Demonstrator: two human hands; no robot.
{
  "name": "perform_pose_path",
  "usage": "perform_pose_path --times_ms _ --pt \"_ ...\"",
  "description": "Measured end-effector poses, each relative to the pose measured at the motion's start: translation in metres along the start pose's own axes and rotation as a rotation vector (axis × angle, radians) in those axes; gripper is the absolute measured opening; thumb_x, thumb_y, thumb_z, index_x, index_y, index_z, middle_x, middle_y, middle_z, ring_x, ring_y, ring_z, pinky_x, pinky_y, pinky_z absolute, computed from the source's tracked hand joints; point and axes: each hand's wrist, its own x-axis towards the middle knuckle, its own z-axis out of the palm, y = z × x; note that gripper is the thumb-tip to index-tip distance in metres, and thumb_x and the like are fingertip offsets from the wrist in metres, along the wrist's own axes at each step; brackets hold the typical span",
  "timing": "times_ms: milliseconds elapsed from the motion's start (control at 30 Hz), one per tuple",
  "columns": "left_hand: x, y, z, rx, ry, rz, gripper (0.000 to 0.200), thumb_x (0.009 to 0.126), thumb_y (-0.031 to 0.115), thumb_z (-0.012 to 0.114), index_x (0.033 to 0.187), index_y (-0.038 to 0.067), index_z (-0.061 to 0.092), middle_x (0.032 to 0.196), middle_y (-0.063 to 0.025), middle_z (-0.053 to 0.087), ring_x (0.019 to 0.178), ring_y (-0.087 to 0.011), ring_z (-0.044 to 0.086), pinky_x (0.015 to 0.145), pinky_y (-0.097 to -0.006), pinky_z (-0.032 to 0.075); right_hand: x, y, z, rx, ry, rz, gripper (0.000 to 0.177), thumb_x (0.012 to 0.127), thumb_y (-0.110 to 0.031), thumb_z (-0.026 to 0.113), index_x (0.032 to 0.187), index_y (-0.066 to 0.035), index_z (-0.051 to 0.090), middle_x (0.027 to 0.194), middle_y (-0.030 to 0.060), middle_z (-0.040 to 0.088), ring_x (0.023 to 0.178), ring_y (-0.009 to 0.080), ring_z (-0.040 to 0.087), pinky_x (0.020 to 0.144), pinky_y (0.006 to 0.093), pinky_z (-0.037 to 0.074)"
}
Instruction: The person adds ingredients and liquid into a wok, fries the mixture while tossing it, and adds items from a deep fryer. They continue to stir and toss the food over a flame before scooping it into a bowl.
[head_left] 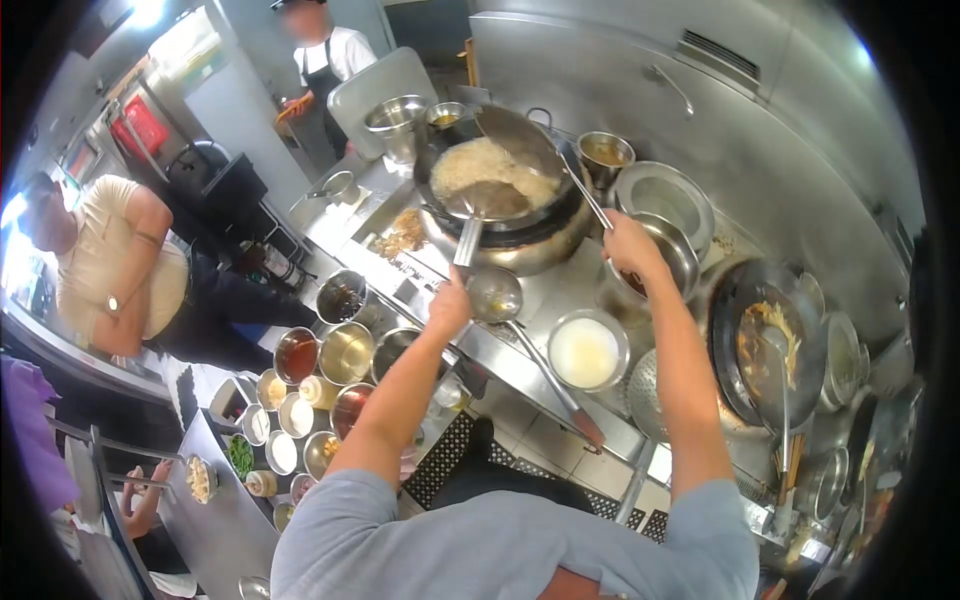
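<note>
My left hand (450, 305) seemingly clasps one wok (490, 175); right hand (628, 245) clamps one ladle (583, 192); second wok (765, 345) alongside.

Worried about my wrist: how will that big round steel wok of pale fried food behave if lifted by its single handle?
Probably heavy: the big round steel wok is heaped with pale fried food. Likely to tip forward, since the left hand grips only one handle. Its rounded base could rock on the burner ring.
</note>
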Motion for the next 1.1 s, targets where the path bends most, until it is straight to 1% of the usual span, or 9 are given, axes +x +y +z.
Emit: perform_pose_path --times_ms 167,400,433,533,633,733,767,900,1100 --pt "-0.003 -0.013 0.004 -0.102 0.042 0.100 0.078 0.086 0.012 0.050 0.149 0.002 0.005 0.116 -0.0319 0.049 0.094 -0.0475 0.060 0.079 -0.0520 0.049 0.058 -0.031 0.043 -0.409 0.100 -0.124 0.044 0.081 -0.001 0.044 0.124 -0.001 0.054 0.098 0.0322 0.062 0.095 0.0447 0.061 0.084 0.0504 0.047" --pt "-0.010 -0.009 -0.001 -0.191 0.105 0.121 0.084 0.081 0.006 0.052 0.149 0.002 0.003 0.117 -0.0336 0.045 0.086 -0.0480 0.061 0.075 -0.0519 0.050 0.110 -0.085 0.045 -0.470 -0.174 -0.307 0.046 0.078 0.001 0.043 0.122 0.000 0.056 0.102 0.0318 0.061 0.099 0.0448 0.059 0.087 0.0473 0.048" --pt "-0.011 -0.007 -0.004 -0.194 0.084 0.130 0.085 0.080 0.005 0.053 0.149 0.002 0.002 0.117 -0.0340 0.044 0.086 -0.0479 0.061 0.075 -0.0518 0.050 0.115 -0.086 0.053 -0.451 -0.072 -0.303 0.043 0.078 0.001 0.042 0.118 0.001 0.059 0.102 0.0317 0.061 0.099 0.0445 0.059 0.088 0.0464 0.047" --pt "-0.014 -0.009 -0.012 -0.198 0.048 0.130 0.090 0.078 0.005 0.058 0.148 0.001 0.002 0.117 -0.0336 0.044 0.087 -0.0470 0.061 0.074 -0.0514 0.050 0.112 -0.085 0.056 -0.385 0.053 -0.255 0.038 0.080 -0.003 0.043 0.114 -0.001 0.061 0.098 0.0294 0.063 0.095 0.0436 0.061 0.085 0.0479 0.048" --pt "-0.014 -0.004 -0.018 -0.187 0.027 0.111 0.096 0.077 0.009 0.067 0.148 -0.001 0.003 0.116 -0.0307 0.044 0.089 -0.0452 0.060 0.074 -0.0504 0.050 0.094 -0.111 0.036 -0.318 -0.083 -0.053 0.037 0.081 -0.004 0.044 0.113 -0.001 0.062 0.099 0.0302 0.062 0.096 0.0435 0.061 0.085 0.0476 0.048" --pt "-0.014 -0.005 -0.016 -0.191 0.008 0.142 0.093 0.079 0.008 0.064 0.148 -0.002 0.001 0.114 -0.0305 0.045 0.087 -0.0449 0.060 0.074 -0.0496 0.050 0.104 -0.103 0.050 -0.323 -0.156 -0.031 0.042 0.077 0.000 0.044 0.116 0.000 0.060 0.101 0.0336 0.060 0.099 0.0437 0.060 0.089 0.0458 0.047" --pt "-0.007 -0.010 -0.002 -0.176 0.055 0.171 0.089 0.079 0.004 0.055 0.148 -0.001 -0.002 0.114 -0.0351 0.045 0.083 -0.0477 0.060 0.073 -0.0496 0.050 0.123 -0.065 0.069 -0.414 -0.053 -0.136 0.043 0.077 -0.001 0.045 0.119 -0.001 0.059 0.102 0.0315 0.061 0.099 0.0428 0.060 0.089 0.0465 0.047" --pt "-0.011 -0.009 -0.017 -0.176 0.010 0.165 0.087 0.079 0.003 0.055 0.147 -0.002 0.001 0.113 -0.0345 0.045 0.085 -0.0482 0.060 0.073 -0.0502 0.050 0.065 -0.054 0.032 -0.251 0.096 -0.100 0.043 0.080 -0.006 0.046 0.122 -0.003 0.057 0.103 0.0291 0.062 0.099 0.0430 0.059 0.087 0.0471 0.046" --pt "-0.012 -0.005 -0.048 -0.206 0.013 0.201 0.082 0.081 0.004 0.052 0.146 -0.004 0.003 0.114 -0.0372 0.045 0.088 -0.0502 0.059 0.075 -0.0511 0.049 0.015 -0.086 -0.007 -0.085 -0.173 0.439 0.043 0.084 -0.008 0.045 0.126 -0.005 0.054 0.098 0.0278 0.064 0.095 0.0439 0.060 0.086 0.0466 0.046"
